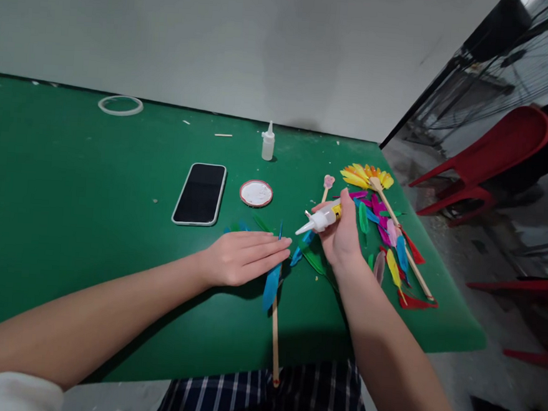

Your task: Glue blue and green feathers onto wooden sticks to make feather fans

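Observation:
My right hand (344, 235) is wrapped round a glue bottle (328, 217) with a white nozzle, tilted so its tip points left and down, just short of my left fingertips. My left hand (244, 258) has its straight fingers pressed together over a blue feather (272, 288); the quill shows above the fingers, the vane below, and the thumb is hidden. Under the feather runs a thin wooden stick (275, 343), its near end past the table edge over my lap. Green feathers (316, 260) and more blue ones lie around both hands, partly covered.
On the green table (90, 217) are a phone (200, 194), a round white lid (256, 193), a small glue bottle (268, 147) and a tape ring (120, 105). At right lie a yellow feather fan (365, 176) and loose coloured feathers (394, 267). Red chairs (498, 152) stand beyond.

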